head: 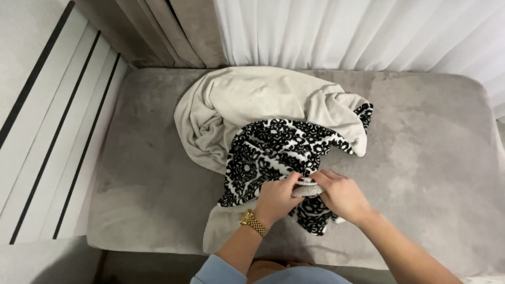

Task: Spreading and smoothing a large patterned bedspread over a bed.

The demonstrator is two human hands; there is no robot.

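1. A crumpled blanket point(273, 131), cream on one side and black-and-white patterned on the other, lies on a grey velvet bench point(431, 158).
2. The left hand point(277, 199) and right hand point(342, 195) pinch its near edge together.
3. A gold watch point(253, 222) circles the left wrist.
4. White curtains point(357, 31) hang behind the bench.

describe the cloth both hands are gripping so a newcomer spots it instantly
On the grey padded bench below the white curtains lies one crumpled blanket. The left hand and right hand pinch its near edge. Its black-and-white patterned face, backed in plain cream, stands out.
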